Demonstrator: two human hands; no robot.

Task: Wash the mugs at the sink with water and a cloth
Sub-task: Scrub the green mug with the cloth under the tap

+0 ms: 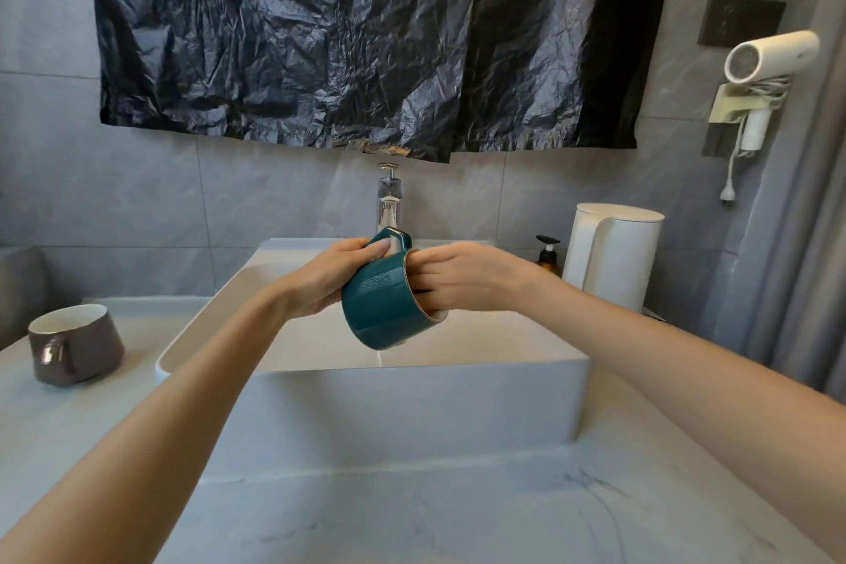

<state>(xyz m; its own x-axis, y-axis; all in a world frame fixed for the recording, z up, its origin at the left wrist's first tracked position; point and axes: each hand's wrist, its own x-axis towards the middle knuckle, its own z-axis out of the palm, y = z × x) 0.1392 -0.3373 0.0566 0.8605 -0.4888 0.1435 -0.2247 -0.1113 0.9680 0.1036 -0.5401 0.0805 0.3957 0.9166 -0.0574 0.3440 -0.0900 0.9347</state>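
1. Head view: teal mug (380, 302) is held tilted on its side above the basin of the sink (412, 380), mouth toward the right, handle uppermost, just in front of the tap (389, 197).
2. Left hand (329, 275) grips the mug from the base side; its fingers curl round the body and the thumb presses by the handle.
3. Right hand (467, 277) reaches into the mouth. Its fingers (425, 275) lie close together and pass over the rim; the tips are hidden inside, so I cannot tell whether they pinch a cloth. No cloth shows elsewhere.
4. Judged step: wiping the inside wall of the teal mug.
5. Doing it well: keep the left grip firm at the base, since a wet glazed mug probably slips. Turn the mug with the left hand while the right sweeps wall and bottom, so that no arc is missed.
6. Keep the mug low over the basin; a drop there likely costs less than one onto the bench (412, 508).
7. Running water: cannot tell. Rinse under the spout once the wipe is complete.
8. Brown mug (75, 343) stands upright on the bench left of the sink, well apart; judged next in line.
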